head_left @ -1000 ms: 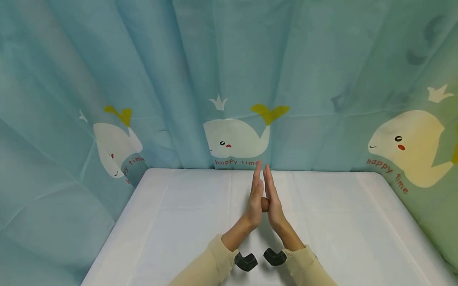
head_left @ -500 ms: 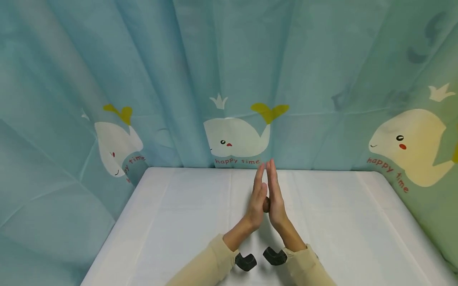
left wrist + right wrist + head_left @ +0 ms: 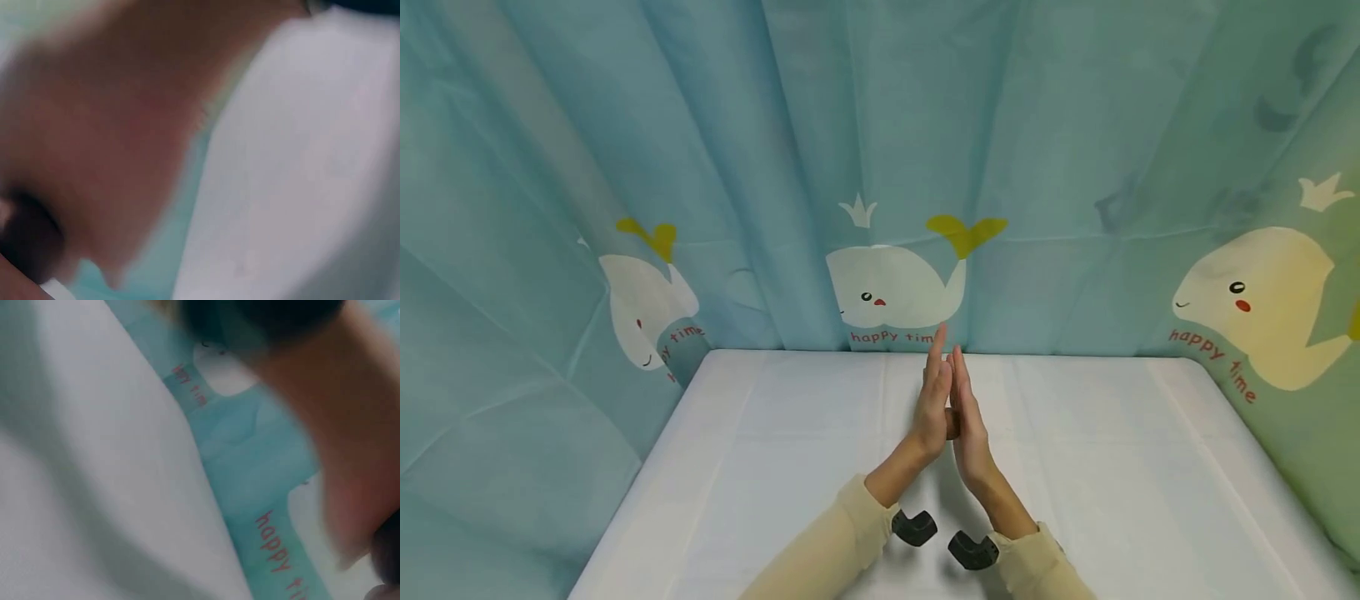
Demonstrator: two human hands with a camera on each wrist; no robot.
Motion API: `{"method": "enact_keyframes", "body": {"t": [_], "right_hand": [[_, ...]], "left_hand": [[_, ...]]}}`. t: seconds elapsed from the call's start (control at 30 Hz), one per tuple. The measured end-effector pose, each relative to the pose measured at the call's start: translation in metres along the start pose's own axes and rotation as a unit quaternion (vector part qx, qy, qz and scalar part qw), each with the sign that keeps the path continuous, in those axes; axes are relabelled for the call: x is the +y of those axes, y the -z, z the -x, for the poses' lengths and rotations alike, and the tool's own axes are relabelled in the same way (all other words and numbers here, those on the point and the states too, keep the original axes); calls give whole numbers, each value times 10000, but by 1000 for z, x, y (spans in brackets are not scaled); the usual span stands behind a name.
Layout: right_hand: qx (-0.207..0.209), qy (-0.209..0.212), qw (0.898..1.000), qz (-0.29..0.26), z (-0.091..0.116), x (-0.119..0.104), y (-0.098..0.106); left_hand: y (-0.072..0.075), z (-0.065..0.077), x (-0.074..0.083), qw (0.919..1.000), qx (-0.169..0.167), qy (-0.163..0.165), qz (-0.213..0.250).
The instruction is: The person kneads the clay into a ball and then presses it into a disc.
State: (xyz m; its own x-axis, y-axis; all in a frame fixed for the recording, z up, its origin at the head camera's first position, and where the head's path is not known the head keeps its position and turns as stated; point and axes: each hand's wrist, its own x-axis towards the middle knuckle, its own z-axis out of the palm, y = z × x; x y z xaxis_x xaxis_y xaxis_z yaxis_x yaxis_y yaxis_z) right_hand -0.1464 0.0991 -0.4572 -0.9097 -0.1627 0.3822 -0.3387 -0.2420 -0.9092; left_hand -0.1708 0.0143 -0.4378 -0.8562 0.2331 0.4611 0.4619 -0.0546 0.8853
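Observation:
Between my two upright palms sits a small brown ball [image 3: 952, 423], mostly hidden by the hands in the head view. My left hand [image 3: 931, 412] lies flat against its left side, fingers straight and pointing away from me. From the right, my right hand [image 3: 972, 437] presses on it with straight fingers, its fingertips a little lower in view than the left ones. The left wrist view shows the dark ball [image 3: 31, 240] at its lower left, against the blurred palm. At the right edge of the right wrist view, part of the ball [image 3: 387, 550] shows.
A white table [image 3: 805, 417] spreads beneath the hands. Behind it and along both sides hangs a blue-green curtain [image 3: 1060, 167] printed with whales. Black devices [image 3: 914, 528] sit at the inner side of both cuffs.
Against half a second ago, my left hand has slid forward and my right hand back, with the ball still between the palms. A second ago the fingertips were nearly level.

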Motion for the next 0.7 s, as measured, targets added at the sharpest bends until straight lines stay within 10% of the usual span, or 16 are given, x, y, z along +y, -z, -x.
{"method": "enact_keyframes", "body": {"t": [0.43,0.7], "right_hand": [[386,-223,9990,-41,-14,-8,17],[176,-42,9998,-63,1,-5,-1]], "left_hand": [[-10,22,7,9988,-418,59,237],[1,1,2,9987,-157,33,488]]}}
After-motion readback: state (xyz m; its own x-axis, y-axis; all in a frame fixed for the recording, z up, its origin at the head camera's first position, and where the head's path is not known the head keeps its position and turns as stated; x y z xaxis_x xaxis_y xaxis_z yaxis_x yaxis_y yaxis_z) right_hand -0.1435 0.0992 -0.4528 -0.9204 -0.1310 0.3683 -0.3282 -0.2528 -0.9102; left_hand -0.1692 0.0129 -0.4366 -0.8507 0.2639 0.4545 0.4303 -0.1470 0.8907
